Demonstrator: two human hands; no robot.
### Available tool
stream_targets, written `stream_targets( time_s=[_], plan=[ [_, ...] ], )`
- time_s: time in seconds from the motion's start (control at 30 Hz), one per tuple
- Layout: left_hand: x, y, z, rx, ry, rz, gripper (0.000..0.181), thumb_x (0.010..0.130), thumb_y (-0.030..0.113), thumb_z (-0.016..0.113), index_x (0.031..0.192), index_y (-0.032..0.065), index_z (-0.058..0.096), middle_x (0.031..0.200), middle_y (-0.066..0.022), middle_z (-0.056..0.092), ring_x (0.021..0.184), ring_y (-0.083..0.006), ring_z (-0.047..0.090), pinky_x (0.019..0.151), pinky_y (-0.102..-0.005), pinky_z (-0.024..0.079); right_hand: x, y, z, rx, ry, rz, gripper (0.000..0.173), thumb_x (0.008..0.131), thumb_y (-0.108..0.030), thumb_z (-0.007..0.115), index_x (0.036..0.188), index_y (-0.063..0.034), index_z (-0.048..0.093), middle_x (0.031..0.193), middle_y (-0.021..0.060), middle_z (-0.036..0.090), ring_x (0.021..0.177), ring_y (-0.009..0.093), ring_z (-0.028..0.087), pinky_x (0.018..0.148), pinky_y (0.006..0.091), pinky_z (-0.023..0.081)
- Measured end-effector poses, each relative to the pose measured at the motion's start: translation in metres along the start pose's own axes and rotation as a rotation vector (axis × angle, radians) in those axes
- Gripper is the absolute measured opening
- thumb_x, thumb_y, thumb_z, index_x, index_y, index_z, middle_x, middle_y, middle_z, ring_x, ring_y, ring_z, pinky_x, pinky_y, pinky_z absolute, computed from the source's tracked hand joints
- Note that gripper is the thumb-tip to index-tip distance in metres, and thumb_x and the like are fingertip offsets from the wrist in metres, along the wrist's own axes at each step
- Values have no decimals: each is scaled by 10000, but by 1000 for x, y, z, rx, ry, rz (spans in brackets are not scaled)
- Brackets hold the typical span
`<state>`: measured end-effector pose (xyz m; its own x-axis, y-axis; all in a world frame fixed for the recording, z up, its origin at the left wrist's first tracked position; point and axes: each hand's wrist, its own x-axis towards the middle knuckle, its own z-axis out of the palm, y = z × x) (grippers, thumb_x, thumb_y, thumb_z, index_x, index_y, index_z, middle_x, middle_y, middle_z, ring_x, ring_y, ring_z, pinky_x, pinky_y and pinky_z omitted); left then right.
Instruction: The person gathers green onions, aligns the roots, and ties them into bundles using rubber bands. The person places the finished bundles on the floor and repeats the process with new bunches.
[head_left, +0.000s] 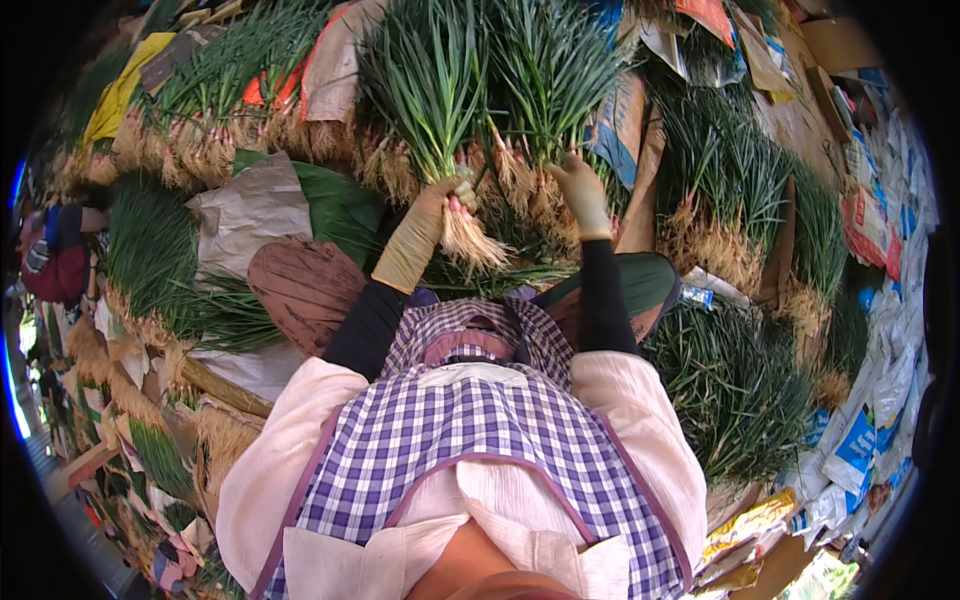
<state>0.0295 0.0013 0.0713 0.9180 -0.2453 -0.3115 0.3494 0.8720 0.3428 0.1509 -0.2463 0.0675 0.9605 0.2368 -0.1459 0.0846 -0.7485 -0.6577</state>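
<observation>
My left hand (439, 201), in a pale work glove, is closed around a bunch of green onion-like plants (439, 90). Their long leaves fan out away from me, and pinkish bulb ends with pale stringy roots (472, 241) hang below my fist. To its right, my gloved right hand (582, 193) is at the stems of another leafy bunch (547, 90) resting on the pile. Its fingertips are partly hidden among the stems, so a grip there is not clear. Loose rooted plants (514, 169) lie between the two hands.
More rooted bunches lie in rows at the upper left (217, 90) and right (724, 172). A heap of loose green leaves (727, 390) is beside my right knee. Brown paper (262, 210) lies left of my left arm. Another person (60, 247) is at the far left.
</observation>
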Motion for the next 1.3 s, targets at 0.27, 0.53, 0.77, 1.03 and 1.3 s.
stream_targets(
  time_s=[0.27,0.53,0.77,1.03,1.3],
  plan=[
    [-21,-16,-8,433,267,118,111,850,96,647,893,-5,628,765,-106,644,741,-210,646,691,-337,545,14,-53,32,11,0,-51,302,891,-300,540,1026,-41,617,848,163,657,746,336,625,677,416,499],
    [-3,-38,-18,174,625,268,111,846,84,609,837,-26,622,729,-80,596,608,-167,543,570,-284,470,-67,-103,44,156,-245,-377,304,875,-256,585,1038,-1,615,911,167,628,840,286,618,755,377,481],
    [-58,124,65,-259,-399,65,202,928,185,553,1029,11,533,813,-71,596,705,-137,591,693,-294,563,-48,-1,-3,-707,-932,-185,384,830,-265,551,1128,-31,616,1037,190,648,951,326,624,825,414,493],
    [-31,179,115,169,-410,231,294,910,253,596,1005,-17,530,823,-65,598,697,-120,582,702,-291,549,34,56,59,-90,-203,125,371,879,-313,574,1083,-8,623,926,166,673,867,291,641,794,391,493],
    [-18,100,-65,165,266,103,207,872,127,610,977,-49,634,815,-97,666,690,-180,650,627,-292,566,-67,-35,-118,716,37,111,281,929,-261,545,1099,-45,601,997,64,632,869,132,599,797,273,477]
  ],
)
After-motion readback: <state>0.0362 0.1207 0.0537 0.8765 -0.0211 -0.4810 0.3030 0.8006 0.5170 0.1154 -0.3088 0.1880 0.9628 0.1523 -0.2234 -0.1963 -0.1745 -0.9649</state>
